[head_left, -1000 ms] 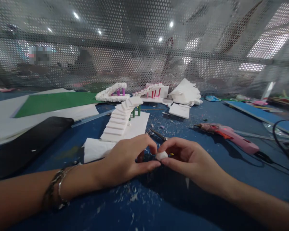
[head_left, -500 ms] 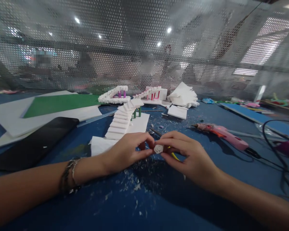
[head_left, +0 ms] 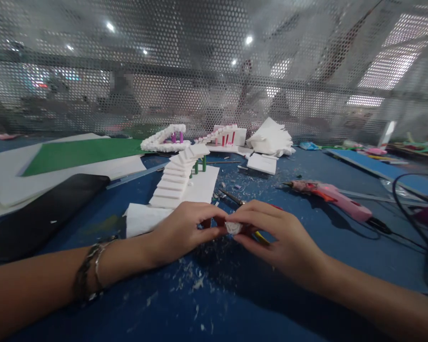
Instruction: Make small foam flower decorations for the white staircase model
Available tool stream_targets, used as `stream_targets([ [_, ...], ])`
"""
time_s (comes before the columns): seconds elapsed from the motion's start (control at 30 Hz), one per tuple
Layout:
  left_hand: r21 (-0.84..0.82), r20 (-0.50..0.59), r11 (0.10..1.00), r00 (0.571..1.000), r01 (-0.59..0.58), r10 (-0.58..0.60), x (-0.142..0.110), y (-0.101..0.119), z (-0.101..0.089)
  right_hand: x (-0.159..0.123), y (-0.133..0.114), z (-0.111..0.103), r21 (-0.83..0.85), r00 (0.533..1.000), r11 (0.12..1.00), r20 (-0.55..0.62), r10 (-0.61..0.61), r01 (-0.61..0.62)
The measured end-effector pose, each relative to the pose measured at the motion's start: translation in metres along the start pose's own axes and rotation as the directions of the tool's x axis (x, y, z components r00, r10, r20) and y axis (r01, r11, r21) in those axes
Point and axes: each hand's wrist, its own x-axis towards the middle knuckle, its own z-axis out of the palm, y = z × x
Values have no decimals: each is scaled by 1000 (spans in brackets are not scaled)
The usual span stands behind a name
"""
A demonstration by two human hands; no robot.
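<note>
Between my fingertips is a small white rolled piece (head_left: 233,228), its spiral end facing me. My right hand (head_left: 274,230) pinches it from the right. My left hand (head_left: 185,232) closes thumb and forefinger at its left edge. Partly hidden behind my right hand lies a tool with a dark metal tip (head_left: 231,196) and red and yellow handles. Just beyond my left hand, a white model staircase (head_left: 173,180) on green posts stands on a white base. A folded white sheet (head_left: 144,219) lies beside my left wrist.
A pink glue gun (head_left: 337,198) lies at right with its black cable (head_left: 410,228). A black phone-like slab (head_left: 53,213) and a green sheet (head_left: 82,154) are at left. Two more staircase models and stacked white pieces (head_left: 271,137) stand before a perforated metal screen (head_left: 207,61).
The white roll has tipped slightly, so its spiral end looks flatter. My hands stay together around it; the whole view has shifted a little.
</note>
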Motion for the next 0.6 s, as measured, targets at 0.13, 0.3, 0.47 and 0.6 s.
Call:
stream_targets([
  [0.13,-28,-5,1000,1000,0,0,-1,0,1,-1,0,0,-17,1000,1000,29,-4,5],
  [0.3,-51,39,998,999,-24,26,-1,0,0,-2,-4,1,-37,999,999,47,-16,18],
  [0.47,-24,62,1000,998,-17,18,-1,1,0,0,-6,1,-21,998,1000,58,0,1],
  [0.6,-42,73,999,997,-7,10,-1,2,0,-1,-6,0,-14,999,1000,37,9,-8],
])
